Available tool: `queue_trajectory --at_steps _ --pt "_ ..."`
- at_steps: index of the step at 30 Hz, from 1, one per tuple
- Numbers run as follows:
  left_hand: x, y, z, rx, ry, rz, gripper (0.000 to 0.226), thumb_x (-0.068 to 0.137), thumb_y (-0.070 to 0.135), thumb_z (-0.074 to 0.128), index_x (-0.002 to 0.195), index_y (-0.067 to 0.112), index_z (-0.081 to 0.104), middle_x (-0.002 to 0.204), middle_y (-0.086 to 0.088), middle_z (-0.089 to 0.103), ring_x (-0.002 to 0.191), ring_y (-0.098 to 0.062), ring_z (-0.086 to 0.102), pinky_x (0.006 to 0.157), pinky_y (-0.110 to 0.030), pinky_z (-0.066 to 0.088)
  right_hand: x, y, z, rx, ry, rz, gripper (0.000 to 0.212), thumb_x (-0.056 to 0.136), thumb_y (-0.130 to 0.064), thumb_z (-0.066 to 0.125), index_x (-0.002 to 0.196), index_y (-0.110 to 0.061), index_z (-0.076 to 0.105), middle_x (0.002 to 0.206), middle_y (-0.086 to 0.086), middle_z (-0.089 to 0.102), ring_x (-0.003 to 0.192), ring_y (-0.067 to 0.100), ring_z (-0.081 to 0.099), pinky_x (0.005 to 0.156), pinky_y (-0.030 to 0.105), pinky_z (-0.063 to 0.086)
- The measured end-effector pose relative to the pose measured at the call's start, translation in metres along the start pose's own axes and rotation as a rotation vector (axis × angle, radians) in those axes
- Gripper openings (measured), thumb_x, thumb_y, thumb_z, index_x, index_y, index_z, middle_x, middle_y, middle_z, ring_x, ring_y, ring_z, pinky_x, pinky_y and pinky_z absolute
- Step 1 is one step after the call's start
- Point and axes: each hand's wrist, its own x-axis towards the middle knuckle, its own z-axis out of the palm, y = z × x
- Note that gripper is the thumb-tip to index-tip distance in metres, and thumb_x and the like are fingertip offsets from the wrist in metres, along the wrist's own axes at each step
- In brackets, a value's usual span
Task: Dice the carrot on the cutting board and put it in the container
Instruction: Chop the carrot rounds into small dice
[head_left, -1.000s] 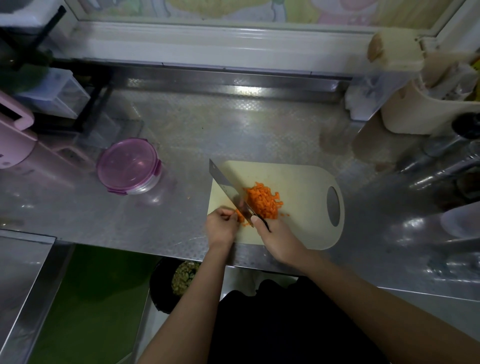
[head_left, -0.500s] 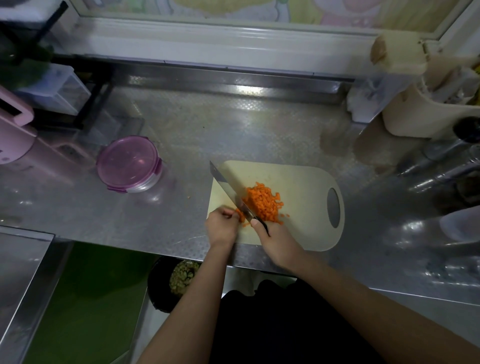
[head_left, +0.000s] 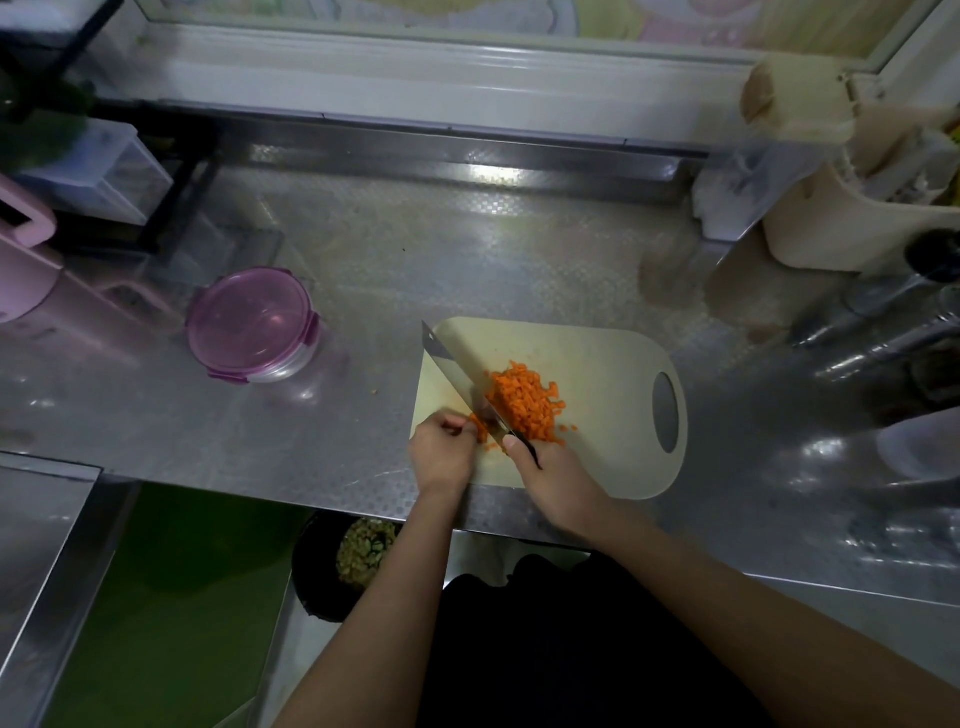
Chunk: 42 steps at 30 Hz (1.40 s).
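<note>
Carrot bits: a small orange heap of carrot bits (head_left: 524, 402) lies in the middle of the cutting board (head_left: 597, 358). It is just right of the knife blade. A few bits lie loose beside the heap.
Carrot piece: a little uncut carrot piece (head_left: 480, 430) sits on the board, left of the blade and near the front edge. Most of it is hidden.
Left hand: the left hand (head_left: 441, 454) is on the front left part of the board. Its fingers (head_left: 457, 423) are curled close together and pinch the carrot piece, with the tips right next to the blade.
Knife: the knife (head_left: 457, 371) has a wide, shiny blade. It stands between the carrot piece and the heap, with its tip pointing away and to the left. I cannot tell if its edge touches the board.
Right hand: the right hand (head_left: 558, 480) grips the black handle. Its fingers are wrapped tight round it, and one finger lies along the top.
Cutting board: pale, with a hole for a handle at its right end. It lies flat on the shiny metal surface (head_left: 415, 249).
Container: a round container (head_left: 252, 325) with a purple lid on top stands on the surface, well apart to the left.
Further out: a pink thing (head_left: 21, 260) is far left and a cream holder (head_left: 831, 223) is far right. A black bin (head_left: 322, 587) with scraps sits low below the front edge.
</note>
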Motion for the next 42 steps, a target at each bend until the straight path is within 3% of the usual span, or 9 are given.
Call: queue_trajectory --at_steps 6,12,16,21,26,30,33,38,42 --pt "0.000 0.001 0.001 0.013 -0.001 0.006 0.019 0.077 0.005 0.061 0.063 0.017 0.062 0.067 0.001 0.064 0.072 -0.021 0.064 0.069 -0.028 0.049 0.000 0.002 0.001 0.019 -0.004 -0.017 0.040 0.100 -0.036 0.036 0.071 -0.012 0.049 0.059 0.000 0.043 0.056 0.010 0.043 0.054 0.021 0.031" --pt "0.004 -0.002 0.001 0.018 -0.026 0.010 0.021 0.077 0.004 0.062 0.061 0.018 0.062 0.068 0.001 0.065 0.074 -0.022 0.065 0.072 -0.033 0.052 0.004 0.001 0.000 -0.013 -0.023 0.021 0.048 0.100 -0.040 0.034 0.062 -0.013 0.042 0.056 0.003 0.042 0.052 0.012 0.041 0.048 0.021 0.028" --pt "0.003 0.001 0.001 0.037 -0.020 -0.007 0.018 0.080 0.005 0.062 0.065 0.016 0.062 0.074 -0.001 0.065 0.081 -0.022 0.064 0.076 -0.030 0.049 0.007 -0.003 0.002 -0.056 -0.014 0.036 0.050 0.099 -0.042 0.034 0.058 -0.015 0.038 0.054 0.002 0.042 0.057 0.021 0.045 0.051 0.032 0.028" --pt "0.000 0.003 0.001 0.080 0.005 -0.018 0.007 0.081 0.011 0.062 0.077 0.013 0.067 0.084 -0.004 0.070 0.084 -0.021 0.063 0.078 -0.028 0.047 0.012 -0.008 0.004 -0.108 -0.002 0.061 0.050 0.099 -0.043 0.034 0.058 -0.015 0.037 0.055 0.003 0.041 0.064 0.025 0.048 0.057 0.029 0.028" --pt "-0.001 0.004 -0.001 0.101 0.004 -0.013 0.005 0.081 0.013 0.064 0.077 0.014 0.066 0.084 -0.006 0.070 0.084 -0.023 0.063 0.071 -0.025 0.043 0.015 -0.005 0.014 -0.159 0.035 0.058 0.048 0.098 -0.045 0.035 0.075 -0.007 0.053 0.083 0.024 0.064 0.082 0.036 0.061 0.068 0.036 0.041" --pt "-0.002 0.006 -0.002 0.082 -0.004 -0.020 0.006 0.081 0.012 0.062 0.076 0.014 0.065 0.086 -0.006 0.070 0.085 -0.022 0.062 0.073 -0.026 0.044 0.021 -0.011 0.012 -0.112 0.003 0.055 0.049 0.098 -0.045 0.035 0.059 -0.016 0.038 0.058 0.007 0.047 0.064 0.026 0.050 0.058 0.030 0.030" --pt "-0.005 0.005 -0.003 0.065 -0.012 0.000 0.011 0.081 0.010 0.062 0.072 0.016 0.062 0.078 -0.001 0.066 0.082 -0.019 0.060 0.071 -0.024 0.042 0.024 -0.014 0.006 -0.055 0.000 0.057 0.049 0.100 -0.040 0.036 0.056 -0.017 0.034 0.053 0.000 0.038 0.052 0.017 0.039 0.056 0.030 0.024" --pt "-0.008 -0.001 -0.002 -0.025 -0.013 0.079 0.030 0.081 -0.001 0.056 0.063 0.023 0.053 0.071 -0.004 0.065 0.072 -0.022 0.062 0.070 -0.029 0.048 0.022 -0.007 0.002 0.009 0.008 0.042 0.049 0.100 -0.041 0.035 0.057 -0.017 0.035 0.054 0.000 0.038 0.061 0.020 0.045 0.060 0.030 0.029" --pt "-0.013 -0.003 -0.002 -0.063 0.009 0.077 0.023 0.084 0.002 0.057 0.073 0.021 0.053 0.074 -0.001 0.063 0.075 -0.020 0.062 0.073 -0.029 0.048 0.016 -0.012 -0.002 0.020 0.021 -0.018 0.047 0.100 -0.039 0.035 0.058 -0.018 0.036 0.053 -0.001 0.038 0.059 0.019 0.042 0.058 0.030 0.027"
